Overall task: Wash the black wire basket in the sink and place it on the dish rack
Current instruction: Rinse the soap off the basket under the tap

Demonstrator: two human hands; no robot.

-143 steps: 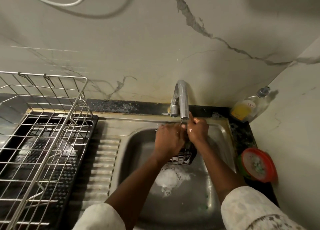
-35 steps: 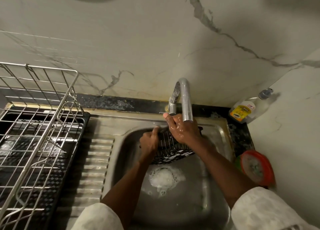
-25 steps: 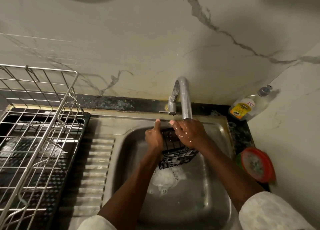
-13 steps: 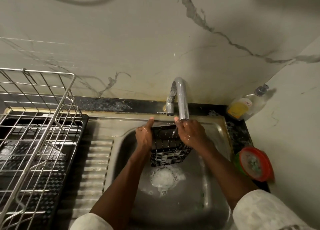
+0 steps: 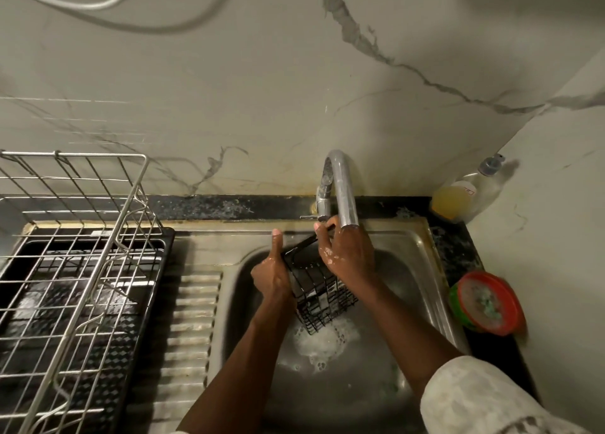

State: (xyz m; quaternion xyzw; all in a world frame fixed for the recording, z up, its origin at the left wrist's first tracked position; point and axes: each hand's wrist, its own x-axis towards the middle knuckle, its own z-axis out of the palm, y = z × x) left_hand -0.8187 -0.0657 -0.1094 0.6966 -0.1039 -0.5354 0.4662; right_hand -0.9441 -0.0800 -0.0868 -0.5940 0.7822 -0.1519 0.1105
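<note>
I hold the black wire basket in both hands over the bowl of the steel sink, just under the spout of the curved tap. It is tilted, its open top turned up toward the tap and its lower corner hanging above the white foam around the drain. My left hand grips the basket's left side, thumb pointing straight up along the rim, the fingers curled round the wires where I cannot see them. My right hand is wet and lies over the right side, its fingers pinching the far rim close to the tap. The dish rack stands on the bench to the left, past the ribbed draining board, well apart from the basket. A soap bottle leans in the far right corner, and a red-rimmed tub sits just right of the sink.
</note>
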